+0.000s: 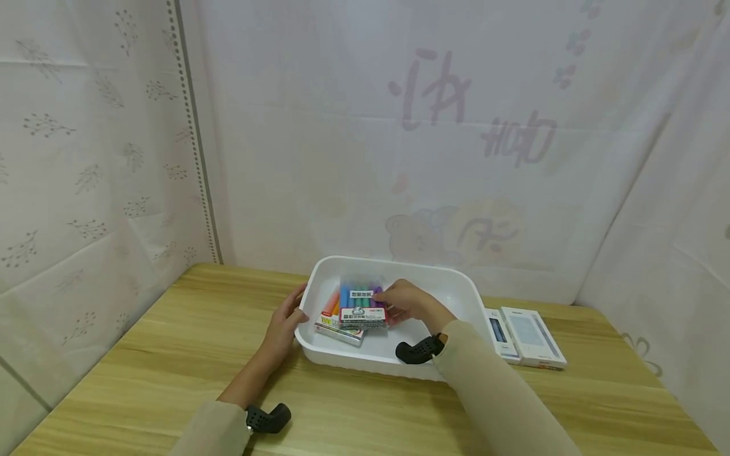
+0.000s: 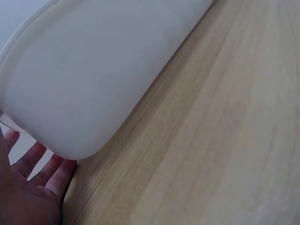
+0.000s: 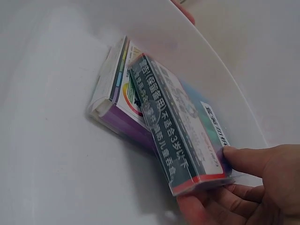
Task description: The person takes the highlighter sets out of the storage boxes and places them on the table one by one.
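A white plastic bin [image 1: 371,356] stands on the table with packs of colouring supplies inside. My right hand [image 1: 415,300] pinches a clear pack of coloured markers [image 1: 362,316] by its right side, thumb on the front and fingers underneath. In the right wrist view this marker pack [image 3: 187,124] is tilted and overlaps a second pack [image 3: 123,115] with a purple edge. In the head view, orange colours show on the pack [image 1: 331,309] beneath. At the bin's left end my left hand [image 1: 281,329] grips the rim, thumb over it and fingers along the outer wall.
Two flat white boxes [image 1: 533,337] lie side by side on the wooden table [image 1: 171,354], right of the bin. A printed curtain [image 1: 319,158] hangs behind the table, with more fabric on both sides.
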{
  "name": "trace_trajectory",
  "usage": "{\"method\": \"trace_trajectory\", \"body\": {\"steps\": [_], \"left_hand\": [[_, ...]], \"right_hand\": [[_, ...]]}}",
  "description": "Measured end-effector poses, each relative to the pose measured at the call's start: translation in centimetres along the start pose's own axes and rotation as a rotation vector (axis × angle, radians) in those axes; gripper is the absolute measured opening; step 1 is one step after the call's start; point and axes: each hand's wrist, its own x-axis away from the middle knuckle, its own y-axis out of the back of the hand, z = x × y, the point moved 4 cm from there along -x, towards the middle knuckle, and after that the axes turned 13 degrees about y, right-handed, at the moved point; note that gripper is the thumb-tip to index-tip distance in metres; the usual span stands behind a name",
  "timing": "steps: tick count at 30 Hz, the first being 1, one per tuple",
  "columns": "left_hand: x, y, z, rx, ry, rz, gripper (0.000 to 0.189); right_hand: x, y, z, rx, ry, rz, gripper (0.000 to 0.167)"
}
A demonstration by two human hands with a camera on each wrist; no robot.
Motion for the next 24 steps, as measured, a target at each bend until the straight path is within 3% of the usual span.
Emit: {"method": "trace_trajectory", "body": {"steps": [9,24], "left_hand": [[0.0,0.0,0.0,0.009,-0.001,0.001,0.069],[0.2,0.1,-0.3,-0.020,0.009,0.001,0.068]], "right_hand": [[0.8,0.5,0.3,-0.053,0.003,-0.013,0.065],[2.7,2.2,0.5,-0.114,0.076,-0.122,0.063]]}}
